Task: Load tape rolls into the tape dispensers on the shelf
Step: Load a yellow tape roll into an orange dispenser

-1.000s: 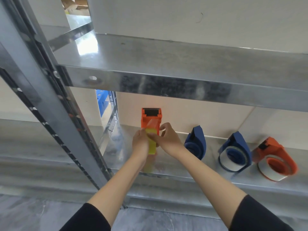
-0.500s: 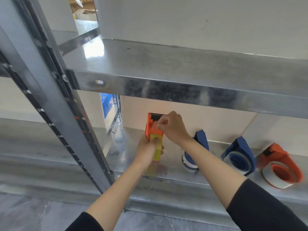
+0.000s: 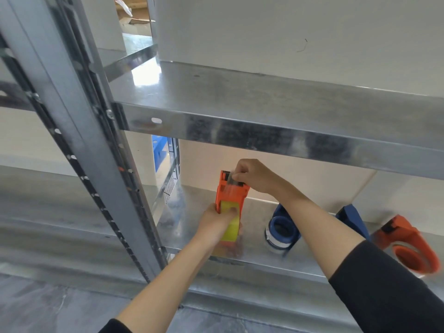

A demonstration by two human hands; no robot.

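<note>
Black sleeves (image 3: pixel 384 296) covered both arms close to the camera, and grey floor (image 3: pixel 48 308) lay below them. A tall metal post (image 3: pixel 79 152) with a row of little holes stood to the left of the arms.

The right forearm reached across the lower shelf (image 3: pixel 189 224) and hid part of a dark blue dispenser (image 3: pixel 352 218) behind it. Just left of that arm stood a second blue dispenser (image 3: pixel 283 229) with a white roll inside. A blurry orange dispenser (image 3: pixel 408 246), also with a white roll, lay tilted at the far right.

The upper shelf (image 3: pixel 264 99) hung over it all like a roof, with its front edge close above the right hand (image 3: pixel 254 175). Further back, past the post, were a blue plastic thing (image 3: pixel 159 150) and some wire mesh (image 3: pixel 169 191). A cardboard box (image 3: pixel 134 20) sat high up at the back.

The orange tape dispenser (image 3: pixel 231 193) being loaded was upright over the left part of the lower shelf. A yellow tape roll (image 3: pixel 230 224) sat in its lower end. Whether it touched the shelf could not be told.

The left hand (image 3: pixel 213 222) gripped it low down, with fingers curled over the yellow roll. The right hand was higher and further back — its fingertips pinched the clear end of the tape at the top of the dispenser, right by the toothed cutter (image 3: pixel 225 171).
</note>
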